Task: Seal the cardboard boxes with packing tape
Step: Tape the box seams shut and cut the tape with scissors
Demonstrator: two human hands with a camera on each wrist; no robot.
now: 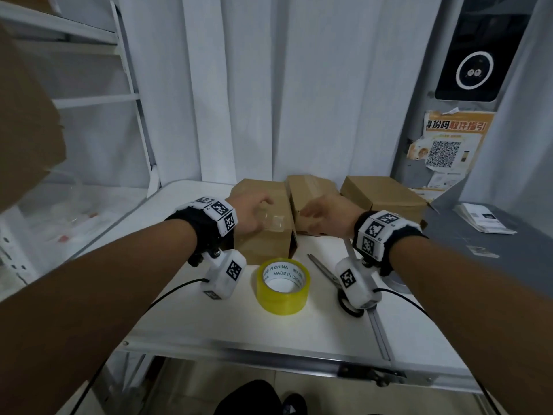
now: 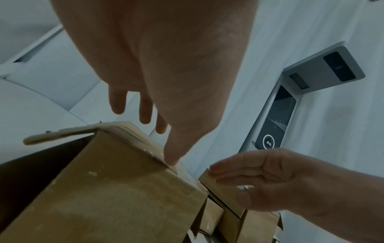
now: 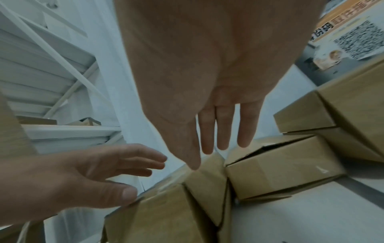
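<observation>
Three brown cardboard boxes stand at the back of the white table [image 1: 185,319]: a tall left box [image 1: 263,244], a middle box [image 1: 311,191] and a right box [image 1: 386,196]. A clear tape strip [image 1: 274,222] lies over the left box's top front edge. My left hand [image 1: 254,215] hovers over that box with straight fingers, and its thumb [image 2: 172,160] touches the top edge. My right hand [image 1: 326,214] is open between the left and middle boxes, its thumb [image 3: 194,164] on the left box's corner. A yellow tape roll [image 1: 282,284] lies in front, untouched.
Scissors [image 1: 327,272] lie right of the roll, partly under my right wrist. White curtains hang behind the boxes and a white shelf rack [image 1: 98,97] stands at the left. A grey counter [image 1: 490,259] with papers adjoins on the right. A large cardboard piece [image 1: 27,121] leans far left.
</observation>
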